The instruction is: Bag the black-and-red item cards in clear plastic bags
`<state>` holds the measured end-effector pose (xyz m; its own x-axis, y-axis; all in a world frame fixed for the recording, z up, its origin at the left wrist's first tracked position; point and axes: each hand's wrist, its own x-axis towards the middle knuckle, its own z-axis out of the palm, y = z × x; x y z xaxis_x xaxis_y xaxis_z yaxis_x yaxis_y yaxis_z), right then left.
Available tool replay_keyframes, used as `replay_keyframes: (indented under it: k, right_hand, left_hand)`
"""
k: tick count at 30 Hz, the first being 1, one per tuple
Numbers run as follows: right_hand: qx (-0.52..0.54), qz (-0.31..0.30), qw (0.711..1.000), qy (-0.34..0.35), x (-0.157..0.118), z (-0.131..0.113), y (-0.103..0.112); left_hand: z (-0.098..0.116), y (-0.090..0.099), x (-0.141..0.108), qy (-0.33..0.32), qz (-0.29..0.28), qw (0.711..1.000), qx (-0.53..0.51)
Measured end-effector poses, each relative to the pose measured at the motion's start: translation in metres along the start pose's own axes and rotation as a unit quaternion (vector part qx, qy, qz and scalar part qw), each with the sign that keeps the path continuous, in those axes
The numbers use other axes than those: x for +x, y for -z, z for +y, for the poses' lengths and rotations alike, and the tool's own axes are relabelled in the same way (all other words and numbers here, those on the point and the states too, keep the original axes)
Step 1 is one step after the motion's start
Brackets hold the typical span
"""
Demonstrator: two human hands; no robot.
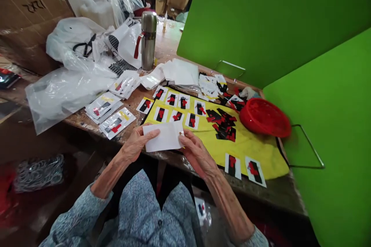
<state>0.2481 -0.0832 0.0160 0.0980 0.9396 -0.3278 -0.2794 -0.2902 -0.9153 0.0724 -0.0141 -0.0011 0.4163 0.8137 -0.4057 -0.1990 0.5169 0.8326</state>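
Head view. Holding white packet (162, 139) level between left hand (140, 141) and right hand (197, 148), above near edge of desk (169, 42). Pinched at both ends, with thumbs on top and fingers curled beneath, nearly closed (contents, if any: cannot tell). Just beyond, on yellow cloth (252, 158): rows of cards (183, 101) bearing red-and-black pieces, near loose pile (223, 123). Step in hand, as judged: handling one packet. Next move: probably calls for keeping one end pinched while freeing the other to open or turn it.
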Motion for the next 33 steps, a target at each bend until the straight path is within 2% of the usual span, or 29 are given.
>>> replay_keyframes:
  k: [2,5,6,7,9,10,11,14,15,18,21,26,28,29,31,33]
  right_hand:
    - [-0.006,-0.030,0.999,-0.036,-0.008,0.008,0.004]
    - [-0.082,-0.033,0.996,-0.016,-0.014,0.016,0.008]
    - [-0.110,-0.032,0.993,-0.002,-0.016,0.018,0.009]
    - [-0.136,-0.029,0.990,0.014,-0.017,0.020,0.008]
    - [-0.173,-0.023,0.984,0.043,-0.019,0.021,0.004]
    - [-0.189,-0.021,0.980,0.056,-0.020,0.021,0.001]
    - [-0.208,-0.020,0.976,0.068,-0.021,0.021,-0.003]
    - [-0.285,-0.018,0.952,0.111,-0.023,0.015,-0.016]
    - [-0.315,-0.014,0.940,0.132,-0.024,0.013,-0.021]
    - [-0.379,0.006,0.904,0.198,-0.027,0.011,-0.030]
    - [-0.389,0.011,0.894,0.221,-0.026,0.014,-0.032]
    - [-0.338,-0.041,0.923,0.179,-0.023,0.015,-0.027]
    - [-0.321,-0.057,0.932,0.158,-0.022,0.014,-0.025]
    - [-0.331,-0.054,0.928,0.162,-0.021,0.015,-0.025]
    - [-0.398,-0.020,0.893,0.210,-0.021,0.020,-0.026]
    - [-0.485,0.031,0.829,0.277,-0.022,0.028,-0.030]
  left_hand:
    - [-0.004,0.014,-0.008,0.003,-0.014,0.998,0.064]
    - [-0.001,0.023,-0.015,-0.030,-0.033,0.980,0.194]
    - [0.002,0.023,-0.018,-0.074,-0.005,0.966,0.249]
    - [0.004,0.021,-0.022,-0.134,0.050,0.941,0.306]
    - [0.009,0.013,-0.031,-0.260,0.179,0.864,0.393]
    - [0.010,0.008,-0.036,-0.298,0.207,0.834,0.415]
    - [0.010,0.003,-0.041,-0.308,0.193,0.830,0.424]
    - [0.003,-0.009,-0.049,-0.219,0.021,0.899,0.378]
    - [0.000,-0.010,-0.049,-0.187,-0.015,0.918,0.350]
    - [-0.008,-0.009,-0.046,-0.144,-0.041,0.950,0.274]
    - [-0.011,-0.004,-0.044,-0.118,-0.053,0.961,0.245]
    - [-0.008,-0.001,-0.049,-0.107,-0.054,0.960,0.252]
    - [-0.008,-0.002,-0.051,-0.134,-0.043,0.950,0.278]
    - [-0.009,-0.003,-0.052,-0.160,-0.028,0.938,0.307]
    - [-0.013,-0.006,-0.052,-0.225,0.015,0.896,0.383]
    - [-0.020,-0.010,-0.052,-0.276,0.057,0.847,0.451]
